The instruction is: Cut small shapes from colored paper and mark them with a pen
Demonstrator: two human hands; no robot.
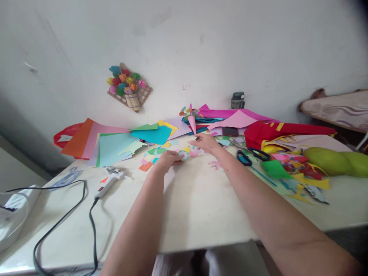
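Both my arms reach far over a pale table [189, 207]. My left hand [167, 158] rests with curled fingers on small coloured paper pieces [184, 154], closed round one of them. My right hand [204, 142] lies just beyond it, fingers bent and pinching near the tip of a pink paper cone [192, 123] that carries small paper flowers [187, 111]. Which scrap each hand grips is too small to make out.
Coloured paper sheets [115, 143] fan out at the left back. A glue gun [110, 179] with a black cord [92, 226] lies left. Black scissors [251, 155], paper offcuts [296, 168] and a green object [336, 161] lie right. A paper-flower basket [128, 86] hangs on the wall.
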